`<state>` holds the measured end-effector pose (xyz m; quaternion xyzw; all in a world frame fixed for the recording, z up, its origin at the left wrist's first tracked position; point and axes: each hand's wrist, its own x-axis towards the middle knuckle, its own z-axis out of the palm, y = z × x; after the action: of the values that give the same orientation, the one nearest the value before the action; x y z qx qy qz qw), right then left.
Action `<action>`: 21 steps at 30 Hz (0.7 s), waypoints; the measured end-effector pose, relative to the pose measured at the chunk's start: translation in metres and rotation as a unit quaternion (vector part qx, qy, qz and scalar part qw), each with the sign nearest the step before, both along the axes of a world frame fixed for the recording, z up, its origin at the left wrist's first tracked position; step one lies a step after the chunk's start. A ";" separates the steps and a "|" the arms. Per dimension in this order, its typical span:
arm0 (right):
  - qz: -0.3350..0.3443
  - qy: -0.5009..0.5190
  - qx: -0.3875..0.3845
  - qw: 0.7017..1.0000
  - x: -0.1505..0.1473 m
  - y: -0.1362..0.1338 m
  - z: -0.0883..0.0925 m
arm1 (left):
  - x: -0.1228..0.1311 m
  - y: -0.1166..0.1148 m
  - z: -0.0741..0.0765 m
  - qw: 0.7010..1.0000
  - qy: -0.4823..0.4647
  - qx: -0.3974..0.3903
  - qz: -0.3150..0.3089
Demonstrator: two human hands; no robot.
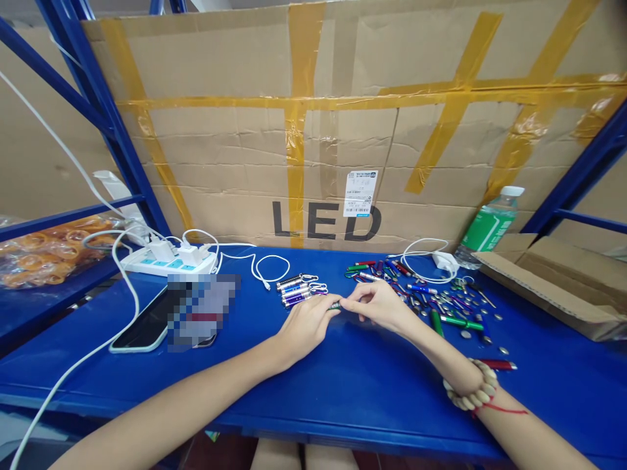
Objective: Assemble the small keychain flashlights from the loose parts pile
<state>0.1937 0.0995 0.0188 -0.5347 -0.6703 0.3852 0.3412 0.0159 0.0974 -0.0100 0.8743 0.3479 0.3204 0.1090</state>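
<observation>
Close together above the middle of the blue table, my left hand [308, 324] and my right hand [379, 305] meet on a small green flashlight tube [335, 305]. The fingers of my left hand wrap round it, hiding most of it. At its right end, my right thumb and forefinger pinch together. Just behind my left hand lies a row of mini flashlights [296, 288] with carabiner clips, in black, silver, blue and purple. Beyond and right of my right hand, loose coloured flashlight parts [431, 294] and silver button cells [465, 334] are scattered.
Left on the table [235, 391] are a phone [142, 326], a blurred-out item [206, 310] and a white power strip [166, 261] with cables. A large carton [235, 163] stands behind. At right are a green-labelled bottle [490, 225], an open cardboard box [563, 281] and a red tube [497, 365].
</observation>
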 end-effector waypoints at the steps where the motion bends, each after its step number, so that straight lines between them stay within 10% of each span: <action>1: -0.007 0.003 -0.015 1.000 0.000 0.000 0.000 | 0.000 0.000 0.001 1.000 -0.004 0.007 -0.001; 6: -0.019 -0.011 -0.026 0.999 -0.003 -0.001 0.002 | 0.000 0.003 0.003 0.999 -0.013 0.028 -0.012; 13: -0.035 -0.141 0.210 0.967 -0.001 0.003 -0.002 | 0.003 0.008 0.002 0.998 -0.005 -0.014 0.055; 21: 0.046 -0.085 0.292 0.952 0.005 0.005 -0.006 | 0.002 0.010 0.010 0.996 -0.018 -0.041 0.073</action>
<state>0.1984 0.1044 0.0126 -0.4111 -0.8040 0.1409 0.4058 0.0181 0.1070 -0.0003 0.8352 0.4219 0.3289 0.1274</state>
